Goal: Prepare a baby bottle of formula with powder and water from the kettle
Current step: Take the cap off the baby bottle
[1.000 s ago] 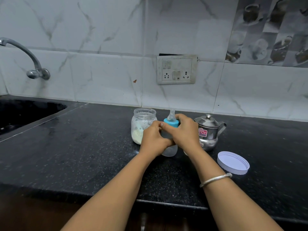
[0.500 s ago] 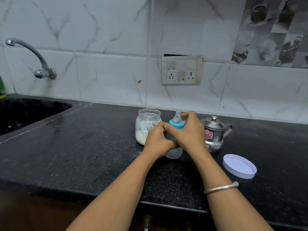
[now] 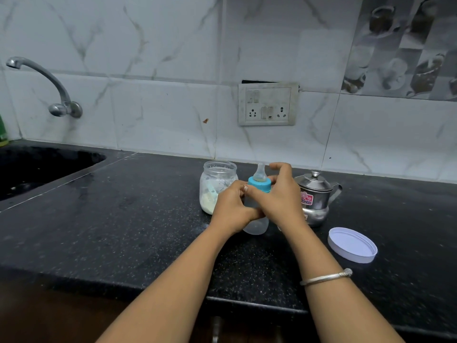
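A clear baby bottle [image 3: 256,225] with a blue collar [image 3: 260,184] and a clear teat stands on the black counter. My left hand [image 3: 231,206] grips the bottle's body from the left. My right hand [image 3: 277,194] curls round the blue collar, its index finger raised beside the teat. Just behind on the left is an open clear jar [image 3: 215,184] with pale powder at its bottom and a scoop inside. A small steel kettle [image 3: 316,196] with its lid on sits to the right, partly hidden by my right hand.
The jar's white lid [image 3: 352,245] lies upside down on the counter [image 3: 123,231] to the right. A dark sink [image 3: 37,167] and a wall tap [image 3: 49,82] are at the left. A socket plate [image 3: 268,103] sits on the tiled wall. The counter's front edge runs below my forearms.
Both hands have stayed on the bottle. My right hand's fingers have shifted round the blue collar, and its index finger has lifted. The view has drifted slightly.
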Action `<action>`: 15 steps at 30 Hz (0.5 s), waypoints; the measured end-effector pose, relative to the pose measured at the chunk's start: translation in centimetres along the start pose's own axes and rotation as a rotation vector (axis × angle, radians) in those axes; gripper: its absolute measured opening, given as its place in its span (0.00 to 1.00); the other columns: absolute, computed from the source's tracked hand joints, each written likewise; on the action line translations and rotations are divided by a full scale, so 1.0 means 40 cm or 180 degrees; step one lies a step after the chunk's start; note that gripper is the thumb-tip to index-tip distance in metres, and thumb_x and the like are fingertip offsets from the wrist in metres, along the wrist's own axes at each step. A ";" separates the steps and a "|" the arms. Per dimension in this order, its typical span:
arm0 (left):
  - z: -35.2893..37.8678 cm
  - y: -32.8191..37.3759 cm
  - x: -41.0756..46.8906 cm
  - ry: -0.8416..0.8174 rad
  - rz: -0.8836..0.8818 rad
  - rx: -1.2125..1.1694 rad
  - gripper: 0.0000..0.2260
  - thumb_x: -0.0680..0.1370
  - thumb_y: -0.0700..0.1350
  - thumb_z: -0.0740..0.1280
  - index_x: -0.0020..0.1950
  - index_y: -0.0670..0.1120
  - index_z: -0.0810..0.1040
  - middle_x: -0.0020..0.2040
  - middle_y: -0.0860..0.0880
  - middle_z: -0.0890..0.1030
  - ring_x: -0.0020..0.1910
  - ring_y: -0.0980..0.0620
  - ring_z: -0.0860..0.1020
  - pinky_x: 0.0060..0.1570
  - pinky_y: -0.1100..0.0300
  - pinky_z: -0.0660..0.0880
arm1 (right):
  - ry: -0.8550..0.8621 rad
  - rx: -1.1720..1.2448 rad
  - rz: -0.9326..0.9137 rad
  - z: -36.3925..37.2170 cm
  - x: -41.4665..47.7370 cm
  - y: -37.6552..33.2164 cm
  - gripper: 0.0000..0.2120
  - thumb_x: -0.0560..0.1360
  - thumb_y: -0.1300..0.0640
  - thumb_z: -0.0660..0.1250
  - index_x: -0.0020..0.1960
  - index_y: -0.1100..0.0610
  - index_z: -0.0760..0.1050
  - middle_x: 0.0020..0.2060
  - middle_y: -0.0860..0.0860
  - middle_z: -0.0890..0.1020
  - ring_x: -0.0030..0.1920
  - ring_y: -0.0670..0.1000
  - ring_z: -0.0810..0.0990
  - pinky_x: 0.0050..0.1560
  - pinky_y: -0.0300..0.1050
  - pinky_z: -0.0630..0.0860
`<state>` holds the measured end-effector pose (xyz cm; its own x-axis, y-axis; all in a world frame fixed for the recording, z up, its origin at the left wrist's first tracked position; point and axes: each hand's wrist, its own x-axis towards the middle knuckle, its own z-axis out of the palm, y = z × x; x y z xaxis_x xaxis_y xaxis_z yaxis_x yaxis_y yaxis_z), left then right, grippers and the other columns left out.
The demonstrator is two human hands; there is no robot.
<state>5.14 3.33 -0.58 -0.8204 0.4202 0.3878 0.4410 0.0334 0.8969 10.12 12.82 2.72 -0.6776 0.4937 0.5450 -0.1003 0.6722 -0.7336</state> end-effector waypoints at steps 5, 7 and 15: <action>-0.003 -0.004 0.001 -0.0044 -0.0017 -0.0035 0.24 0.60 0.42 0.78 0.53 0.51 0.74 0.44 0.55 0.82 0.47 0.57 0.80 0.52 0.56 0.77 | -0.0509 0.0768 0.0172 -0.013 0.004 0.009 0.28 0.67 0.63 0.72 0.62 0.50 0.65 0.52 0.51 0.81 0.53 0.52 0.79 0.60 0.56 0.74; -0.003 -0.004 0.002 -0.0035 0.0003 0.0021 0.24 0.59 0.43 0.77 0.52 0.52 0.74 0.47 0.55 0.81 0.49 0.56 0.80 0.53 0.55 0.77 | -0.0336 0.0379 -0.0004 -0.005 0.001 0.011 0.31 0.65 0.56 0.75 0.64 0.52 0.65 0.57 0.52 0.77 0.56 0.51 0.76 0.59 0.51 0.73; -0.005 -0.004 -0.001 -0.0039 0.0022 0.0034 0.23 0.60 0.43 0.77 0.51 0.54 0.73 0.46 0.55 0.82 0.49 0.56 0.80 0.54 0.52 0.77 | -0.0346 0.0755 0.0084 -0.009 0.001 0.008 0.27 0.66 0.63 0.72 0.60 0.49 0.66 0.48 0.49 0.81 0.52 0.52 0.79 0.57 0.54 0.75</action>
<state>5.05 3.14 -0.71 -0.8129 0.4314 0.3912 0.4505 0.0400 0.8919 10.34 13.27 2.64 -0.7554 0.4385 0.4870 -0.2409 0.5053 -0.8286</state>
